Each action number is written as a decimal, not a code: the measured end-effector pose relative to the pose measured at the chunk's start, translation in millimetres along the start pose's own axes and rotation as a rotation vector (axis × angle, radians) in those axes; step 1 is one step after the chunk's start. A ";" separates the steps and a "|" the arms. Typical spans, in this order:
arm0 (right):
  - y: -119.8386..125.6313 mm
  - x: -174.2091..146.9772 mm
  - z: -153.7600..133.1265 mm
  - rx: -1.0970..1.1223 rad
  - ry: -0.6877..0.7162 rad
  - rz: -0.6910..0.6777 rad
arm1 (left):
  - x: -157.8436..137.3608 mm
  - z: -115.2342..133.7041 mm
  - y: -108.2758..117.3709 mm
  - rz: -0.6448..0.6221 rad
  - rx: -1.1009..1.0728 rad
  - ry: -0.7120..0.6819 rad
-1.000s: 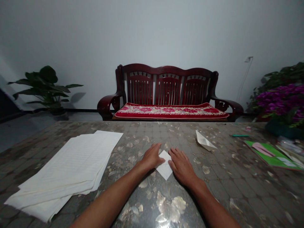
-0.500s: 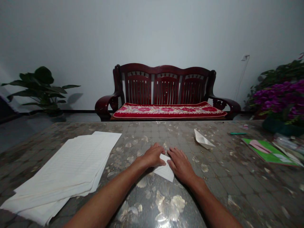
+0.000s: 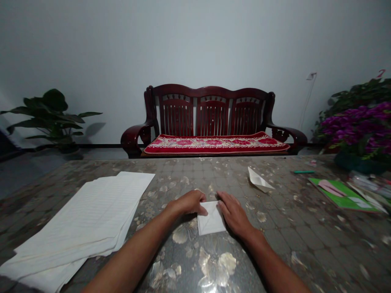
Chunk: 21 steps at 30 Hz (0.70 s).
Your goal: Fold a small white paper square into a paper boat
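Observation:
A small white folded paper lies on the patterned tabletop between my hands, roughly square with a slanting crease across it. My left hand grips its upper left edge, thumb on top and the other fingers curled at the far side. On the right edge, my right hand holds the paper with thumb and fingers; its fingertips point away from me. Beyond my right hand stands a folded white paper boat. A stack of lined white sheets is to the left of my left arm.
A green pen and a green booklet with a pink piece on it lie at the right. Purple flowers in a pot stand at the table's far right. A wooden bench with a red cushion is beyond the table.
The folded paper has turned from a slanted position to a squarer one facing me, and more of it shows. My left hand has shifted slightly left; the view has moved a little.

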State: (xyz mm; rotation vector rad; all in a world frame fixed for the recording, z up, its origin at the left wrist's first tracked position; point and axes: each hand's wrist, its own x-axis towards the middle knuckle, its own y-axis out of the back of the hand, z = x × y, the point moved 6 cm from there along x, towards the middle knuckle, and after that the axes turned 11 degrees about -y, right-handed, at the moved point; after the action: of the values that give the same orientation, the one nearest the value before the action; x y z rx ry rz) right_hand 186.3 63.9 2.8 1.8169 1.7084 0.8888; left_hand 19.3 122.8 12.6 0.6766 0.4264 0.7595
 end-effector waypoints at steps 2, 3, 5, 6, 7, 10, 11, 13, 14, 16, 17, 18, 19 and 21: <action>8.3 4.4 7.7 0.286 -0.073 0.037 | -4.6 -7.0 6.1 0.110 -0.086 -0.021; 11.2 6.4 10.9 0.425 -0.096 0.047 | -7.2 -10.4 10.4 0.187 -0.133 -0.036; 13.5 9.3 12.9 0.625 -0.087 0.040 | -13.3 -16.2 20.6 0.386 -0.280 -0.076; 12.9 9.9 11.5 0.669 -0.062 0.026 | -16.7 -18.5 24.6 0.485 -0.376 -0.104; 11.5 9.8 8.9 0.675 -0.033 0.013 | -19.8 -20.2 26.8 0.563 -0.468 -0.131; 6.7 5.8 -3.4 0.536 0.042 0.022 | -23.5 -21.4 20.5 0.634 -0.642 -0.178; 6.5 3.6 -8.7 0.466 0.073 0.045 | -23.1 -20.7 15.5 0.623 -0.663 -0.187; 9.3 -1.4 -20.6 0.340 0.162 0.111 | -21.5 -18.4 4.7 0.585 -0.647 -0.208; 11.8 -4.1 -26.7 0.286 0.222 0.145 | -20.7 -17.0 0.0 0.567 -0.617 -0.222; 16.9 -9.9 -37.6 0.175 0.355 0.207 | -21.0 -13.9 -5.7 0.552 -0.525 -0.256; 19.0 -12.8 -41.9 0.113 0.419 0.234 | -22.6 -11.9 -6.3 0.554 -0.462 -0.277; 20.6 -15.7 -45.2 0.046 0.478 0.261 | -25.4 -9.3 -5.8 0.557 -0.387 -0.304; 21.8 -18.2 -47.6 -0.024 0.525 0.291 | -29.5 -6.3 -4.2 0.562 -0.300 -0.333; 22.8 -21.6 -49.7 -0.158 0.576 0.348 | -41.3 0.8 0.0 0.570 -0.092 -0.395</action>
State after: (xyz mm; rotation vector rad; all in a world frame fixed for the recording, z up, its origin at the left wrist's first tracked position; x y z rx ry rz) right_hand 164.8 36.2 49.9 1.8941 1.5812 1.7798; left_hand -7.4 91.7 17.9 0.8511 -0.1753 1.1430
